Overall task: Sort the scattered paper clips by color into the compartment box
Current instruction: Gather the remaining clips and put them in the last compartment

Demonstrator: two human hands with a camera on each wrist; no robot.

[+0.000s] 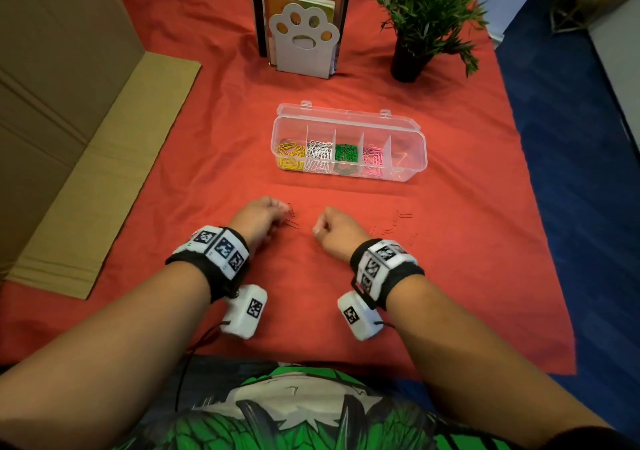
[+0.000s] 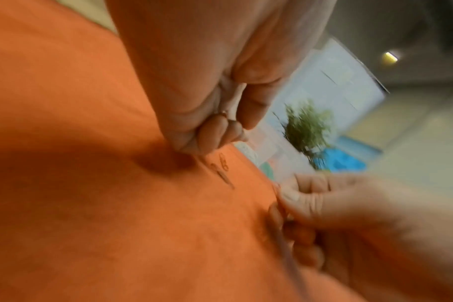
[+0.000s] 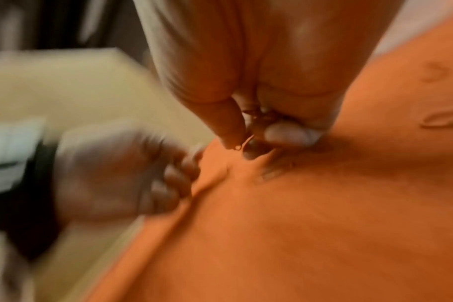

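Left hand (image 1: 258,219) curled, fingertips at red clips (image 1: 292,217) on cloth (image 1: 207,158), grip on clip unclear. Right hand (image 1: 334,229) pinching clips. Compartment box (image 1: 349,144) at 12 o'clock, long axis 9–3; red slot at 3 end, nearer right hand.

Warm indoor light, head view sharp, both wrist cams smeared.

My left hand (image 2: 207,98) drops a soft shadow on the red cloth (image 1: 214,158); head view bends at the edges.

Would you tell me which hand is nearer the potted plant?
Right. The right hand is below the potted plant, slightly left; the left hand lies farther left.
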